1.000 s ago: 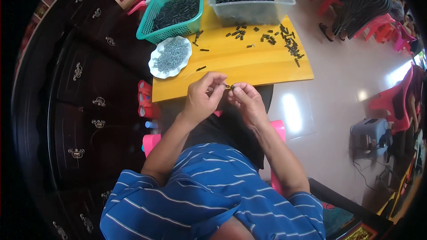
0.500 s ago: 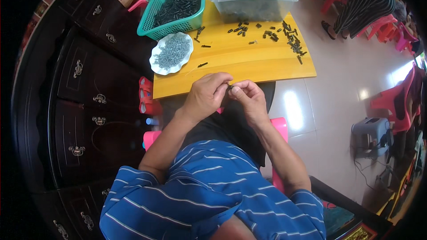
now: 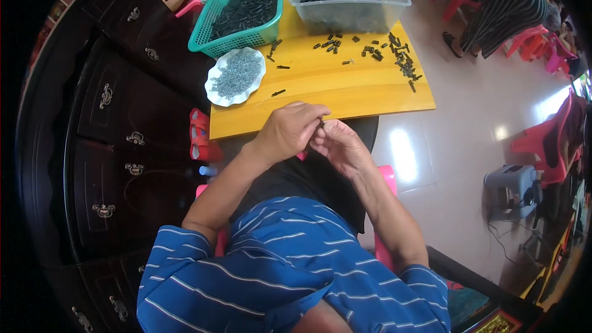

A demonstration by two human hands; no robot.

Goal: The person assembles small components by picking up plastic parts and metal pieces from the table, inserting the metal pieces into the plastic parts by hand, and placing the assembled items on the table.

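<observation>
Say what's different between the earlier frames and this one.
The left hand has shifted right, close against the right hand, and the small black piece between them is now mostly hidden. The teal basket, translucent bin, scalloped white dish and scattered black pieces stayed put.

Pieces (image 3: 405, 65) right of plate (image 3: 231, 102), on table (image 3: 345, 94)

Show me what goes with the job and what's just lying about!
Likely job things: small dark held piece, green plastic basket, translucent plastic tub, white wavy-edged plate, loose black pieces.
Just about: grey plastic stool, dark wooden cabinet.
</observation>
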